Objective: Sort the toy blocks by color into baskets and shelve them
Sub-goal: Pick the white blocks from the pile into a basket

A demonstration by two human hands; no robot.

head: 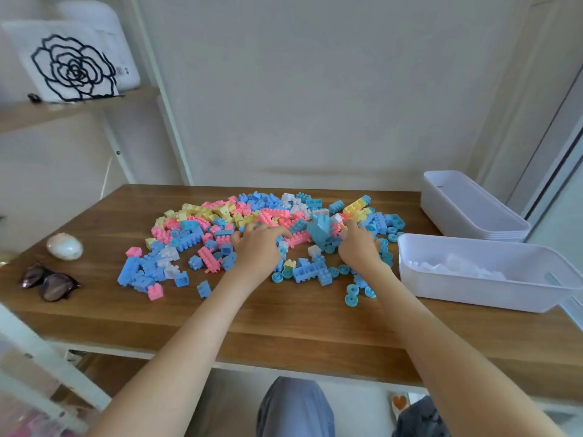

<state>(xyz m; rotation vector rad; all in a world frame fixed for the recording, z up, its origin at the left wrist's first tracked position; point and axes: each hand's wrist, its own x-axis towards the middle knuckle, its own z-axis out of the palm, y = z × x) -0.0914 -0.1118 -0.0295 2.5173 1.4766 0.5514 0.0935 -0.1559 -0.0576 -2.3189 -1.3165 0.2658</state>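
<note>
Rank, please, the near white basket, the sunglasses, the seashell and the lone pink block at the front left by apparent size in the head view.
1. Near white basket
2. Sunglasses
3. Seashell
4. Pink block

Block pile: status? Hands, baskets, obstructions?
Left hand, right hand both in block pile, grip unclear. Near basket holds white blocks. Sunglasses off left, not blocking.

The table (284,326) bears toy blocks (274,212), a basket (473,288), stacked baskets (457,212), sunglasses (50,282) and a shell (65,246).
</note>
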